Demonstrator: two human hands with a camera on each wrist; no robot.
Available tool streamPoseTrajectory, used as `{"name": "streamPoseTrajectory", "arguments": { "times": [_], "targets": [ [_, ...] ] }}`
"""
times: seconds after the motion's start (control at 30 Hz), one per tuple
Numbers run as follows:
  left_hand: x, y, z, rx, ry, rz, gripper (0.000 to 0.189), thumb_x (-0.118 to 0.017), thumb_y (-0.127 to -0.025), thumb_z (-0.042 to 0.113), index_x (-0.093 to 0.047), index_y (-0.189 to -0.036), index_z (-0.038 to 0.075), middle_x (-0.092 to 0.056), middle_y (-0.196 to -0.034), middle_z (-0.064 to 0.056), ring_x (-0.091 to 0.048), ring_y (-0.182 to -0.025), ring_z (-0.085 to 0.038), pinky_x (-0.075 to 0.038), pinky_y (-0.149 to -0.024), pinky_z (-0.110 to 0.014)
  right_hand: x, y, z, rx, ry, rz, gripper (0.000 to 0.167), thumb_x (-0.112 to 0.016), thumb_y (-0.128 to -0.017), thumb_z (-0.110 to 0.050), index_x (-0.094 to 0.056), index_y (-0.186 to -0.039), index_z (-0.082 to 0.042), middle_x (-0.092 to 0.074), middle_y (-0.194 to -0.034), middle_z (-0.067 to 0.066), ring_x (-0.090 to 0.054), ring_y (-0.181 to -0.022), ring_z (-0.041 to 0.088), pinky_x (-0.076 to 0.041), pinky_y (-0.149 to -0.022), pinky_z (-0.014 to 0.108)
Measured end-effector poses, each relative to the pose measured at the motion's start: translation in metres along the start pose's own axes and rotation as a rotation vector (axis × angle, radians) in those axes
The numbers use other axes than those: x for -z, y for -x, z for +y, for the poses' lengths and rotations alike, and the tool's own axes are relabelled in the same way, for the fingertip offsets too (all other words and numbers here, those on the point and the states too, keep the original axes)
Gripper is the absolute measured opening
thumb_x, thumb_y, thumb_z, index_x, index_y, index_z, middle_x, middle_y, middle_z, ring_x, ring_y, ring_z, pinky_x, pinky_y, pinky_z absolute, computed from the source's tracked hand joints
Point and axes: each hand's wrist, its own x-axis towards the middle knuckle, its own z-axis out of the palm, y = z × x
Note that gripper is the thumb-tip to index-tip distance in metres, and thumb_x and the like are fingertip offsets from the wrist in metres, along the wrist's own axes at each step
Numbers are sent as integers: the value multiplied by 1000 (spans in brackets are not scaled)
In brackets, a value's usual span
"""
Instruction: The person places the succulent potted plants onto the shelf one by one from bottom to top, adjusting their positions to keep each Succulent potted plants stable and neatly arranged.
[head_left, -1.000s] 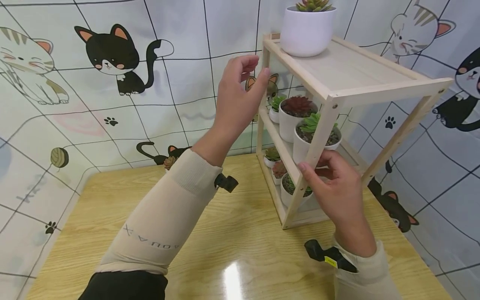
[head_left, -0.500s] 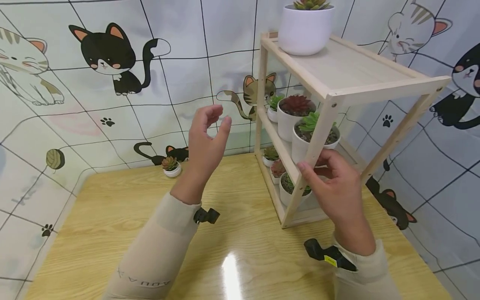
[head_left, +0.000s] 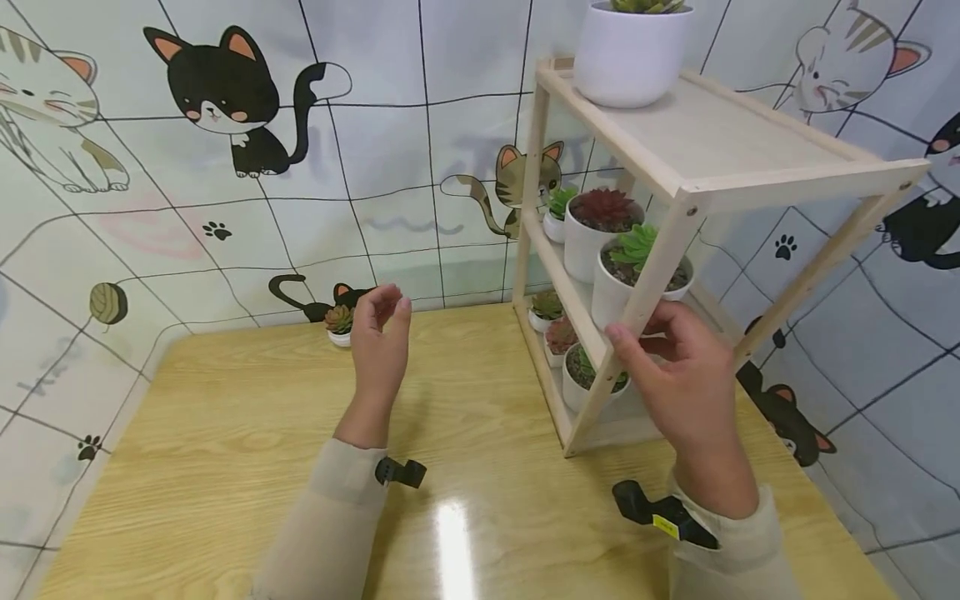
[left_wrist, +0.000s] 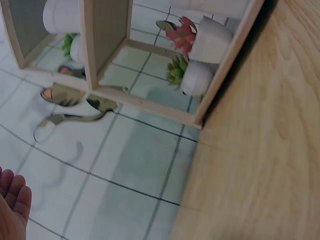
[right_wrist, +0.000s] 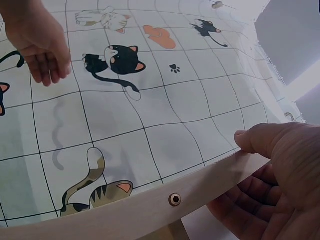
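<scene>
My right hand grips the near front post of a wooden plant shelf. In the right wrist view, the thumb lies on one side of the wooden bar and the curled fingers on the other. My left hand is over the table with loosely bent fingers, holding nothing. Just left of it in the head view, a small potted succulent stands at the table's back edge, partly hidden by the hand. Whether the two touch I cannot tell. Only the left fingers show in the left wrist view.
A large white pot stands on the shelf's top. The middle tier holds a red succulent, a green succulent and a smaller plant. Small pots fill the bottom tier. A cat-print wall covering backs the wooden table.
My left hand has moved from beside the shelf, left and down towards the small succulent at the table's back edge. The right hand has kept its grip on the post.
</scene>
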Motion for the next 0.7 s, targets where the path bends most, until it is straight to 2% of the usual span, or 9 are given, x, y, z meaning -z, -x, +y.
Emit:
{"name": "streamPoseTrajectory", "arguments": {
  "times": [0.2,0.3,0.4,0.53,0.7],
  "targets": [
    [14,1,-36,111,46,86,37,-59,-107,22,-56,-136,-1,-60,-127,-9,-56,-117,-12,-46,-104,-22,-1,1,0,51,21,17,31,-78,-88,5,-68,-117,9,-72,-108,12,-67,-86,-6,-55,-72,7],
    [21,-3,-51,167,81,134,39,-58,-107,24,-55,-136,-2,-59,-122,-1,-55,-112,-11,-47,-96,-18,-2,1,0,55,16,22,31,-78,-88,6,-68,-117,9,-72,-108,14,-66,-87,-6,-55,-72,6],
    [28,-6,-63,214,92,194,40,-59,-107,22,-54,-135,-5,-58,-118,2,-55,-108,-9,-47,-91,-16,-3,1,1,65,14,28,32,-78,-87,6,-68,-117,9,-72,-108,17,-66,-87,-6,-55,-72,6],
    [38,-10,-76,243,102,255,38,-60,-106,19,-54,-134,-6,-58,-119,-1,-56,-109,-8,-49,-92,-15,-3,1,2,91,20,41,32,-78,-86,8,-69,-117,10,-72,-107,16,-66,-87,-7,-54,-73,5],
    [48,-14,-88,241,95,290,38,-62,-104,17,-54,-133,-6,-55,-113,4,-55,-107,-9,-49,-93,-18,-5,1,4,120,17,49,33,-78,-85,10,-69,-117,9,-71,-108,0,-67,-89,-6,-54,-75,5]
  ]
}}
